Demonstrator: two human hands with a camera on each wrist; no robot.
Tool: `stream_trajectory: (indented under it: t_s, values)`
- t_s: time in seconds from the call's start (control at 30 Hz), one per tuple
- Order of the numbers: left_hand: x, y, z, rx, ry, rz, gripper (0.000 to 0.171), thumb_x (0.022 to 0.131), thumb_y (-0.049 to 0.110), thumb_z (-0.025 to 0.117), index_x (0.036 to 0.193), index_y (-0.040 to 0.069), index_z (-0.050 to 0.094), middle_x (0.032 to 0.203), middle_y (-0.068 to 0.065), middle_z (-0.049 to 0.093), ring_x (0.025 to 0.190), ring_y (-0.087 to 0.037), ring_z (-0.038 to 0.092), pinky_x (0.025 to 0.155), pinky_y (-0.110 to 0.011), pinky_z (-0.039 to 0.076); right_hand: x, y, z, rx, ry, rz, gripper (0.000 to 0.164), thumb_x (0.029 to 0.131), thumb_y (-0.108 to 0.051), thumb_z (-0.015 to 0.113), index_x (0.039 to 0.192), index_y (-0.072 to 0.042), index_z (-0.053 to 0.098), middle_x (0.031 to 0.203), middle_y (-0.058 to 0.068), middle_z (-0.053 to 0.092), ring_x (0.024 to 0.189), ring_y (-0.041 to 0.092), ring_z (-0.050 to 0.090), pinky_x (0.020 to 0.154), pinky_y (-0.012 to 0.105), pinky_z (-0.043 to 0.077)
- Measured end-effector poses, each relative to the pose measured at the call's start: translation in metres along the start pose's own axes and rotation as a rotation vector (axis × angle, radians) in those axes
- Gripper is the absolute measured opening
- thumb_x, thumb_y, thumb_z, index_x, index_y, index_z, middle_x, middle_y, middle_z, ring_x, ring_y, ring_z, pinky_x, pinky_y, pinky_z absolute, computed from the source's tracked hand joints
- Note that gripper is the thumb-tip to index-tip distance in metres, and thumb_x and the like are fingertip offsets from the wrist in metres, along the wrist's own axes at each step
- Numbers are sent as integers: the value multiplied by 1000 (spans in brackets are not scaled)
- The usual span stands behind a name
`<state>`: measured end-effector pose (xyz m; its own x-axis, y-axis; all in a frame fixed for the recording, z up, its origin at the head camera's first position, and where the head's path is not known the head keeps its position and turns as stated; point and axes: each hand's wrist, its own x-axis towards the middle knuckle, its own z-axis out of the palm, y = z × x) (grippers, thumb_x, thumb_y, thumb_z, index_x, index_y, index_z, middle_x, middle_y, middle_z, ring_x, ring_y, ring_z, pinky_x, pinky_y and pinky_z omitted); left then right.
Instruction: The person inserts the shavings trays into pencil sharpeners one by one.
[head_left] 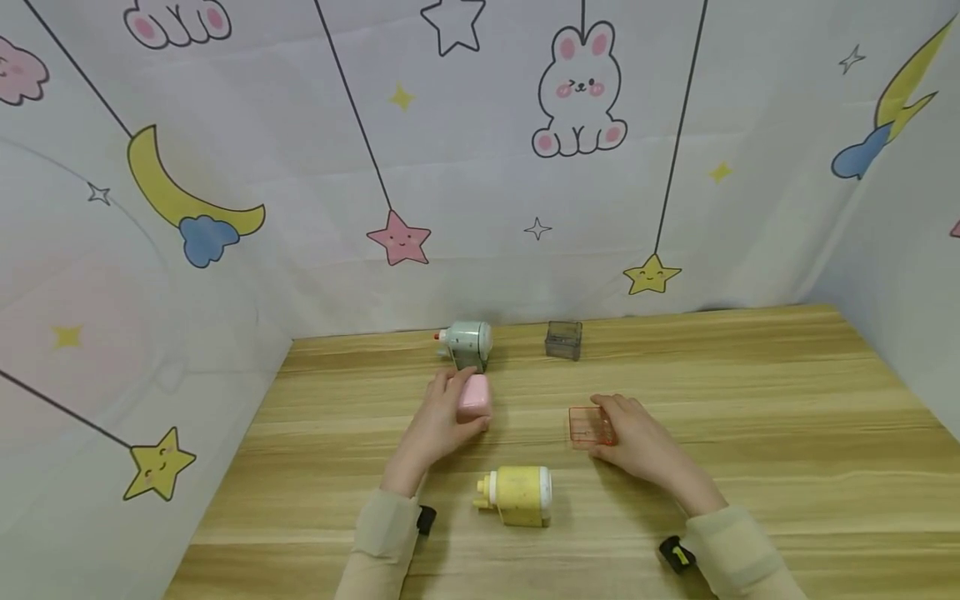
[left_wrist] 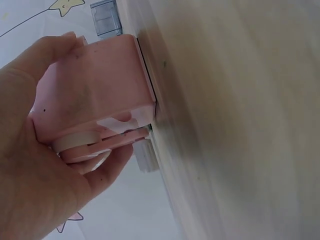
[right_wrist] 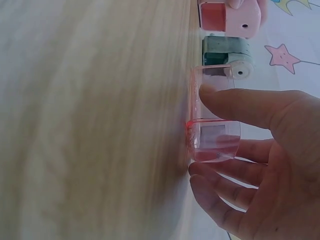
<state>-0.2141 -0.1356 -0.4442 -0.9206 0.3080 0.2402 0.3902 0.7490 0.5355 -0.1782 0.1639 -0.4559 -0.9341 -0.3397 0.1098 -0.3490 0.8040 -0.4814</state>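
Observation:
My left hand (head_left: 435, 427) grips a pink crank pencil sharpener (head_left: 475, 396) at the middle left of the table. In the left wrist view the thumb and fingers wrap the pink body (left_wrist: 95, 85), its underside edge close at the wood. To the right, my right hand (head_left: 643, 443) holds a see-through red shavings drawer (head_left: 583, 427) between thumb and fingers. The right wrist view shows this drawer (right_wrist: 215, 142) low at the tabletop, the thumb along its near side. An opening shows in the pink sharpener's body (right_wrist: 239, 21) there.
A yellow crank pencil sharpener (head_left: 521, 496) lies between my forearms, nearest to me. Behind the left hand stands a grey-green sharpener (head_left: 471, 342). A smoky grey see-through drawer (head_left: 563, 341) sits at the back edge, by the patterned cloth (head_left: 510, 283).

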Motion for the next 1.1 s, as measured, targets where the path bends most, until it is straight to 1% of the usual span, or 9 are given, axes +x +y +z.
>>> stream_trajectory:
  t_s: [0.1,0.23,0.4,0.5,0.7,0.8,0.93,1.0,1.1]
  values:
    - [1,-1,-2,-3,-26,15,74,71,29,74,134,16,37,122,-19,40,104,-28,38,79,-48,47,1,-1,0,-3,5,-8,67,71,-27,75,125,0,46,118,21,54,110,35,43,90,54,42]
    - [2,-3,-4,-8,-47,58,72,73,29,73,133,12,37,118,-18,39,102,-28,37,77,-48,47,3,-2,-1,-10,10,-20,61,71,-28,75,120,-2,50,110,16,57,102,30,48,84,52,46]
    - [3,-6,-4,-8,-53,107,69,74,28,72,130,7,38,113,-19,39,99,-29,37,76,-48,46,4,-4,-1,6,4,-23,58,71,-28,74,118,-2,51,108,14,57,98,27,51,82,50,48]
    - [4,-7,-4,-11,-58,120,68,75,27,71,130,6,38,112,-21,39,99,-30,36,78,-50,45,4,-4,-1,28,5,-31,57,71,-26,74,116,-1,51,107,15,56,96,27,53,81,50,48]
    - [4,-8,-4,-15,-67,114,68,74,25,71,129,5,38,112,-21,39,99,-31,36,79,-50,44,6,-5,0,40,-1,-42,54,72,-24,74,114,1,51,103,14,56,89,24,53,75,46,49]
    - [3,-8,-5,-19,-67,116,68,74,25,72,129,4,38,112,-21,39,98,-31,36,79,-50,44,7,-6,1,43,-4,-48,52,73,-26,73,113,1,51,100,13,56,81,20,52,69,42,49]
    - [3,-7,-5,-13,-67,118,67,75,26,71,129,5,37,113,-21,39,99,-32,36,79,-50,44,9,-7,3,42,-3,-63,51,73,-26,73,111,2,52,95,10,55,70,15,47,61,36,46]
    - [3,-7,-4,-7,-73,110,67,76,28,70,130,6,36,113,-20,39,100,-31,36,79,-50,44,11,-7,4,38,-6,-70,51,73,-25,73,111,3,52,93,10,54,67,14,45,59,35,45]
    - [3,-7,-5,-5,-78,101,67,76,29,69,130,6,36,113,-19,38,100,-31,36,79,-49,44,13,-8,5,30,-10,-77,52,73,-25,73,111,2,51,94,10,54,68,14,45,60,35,45]
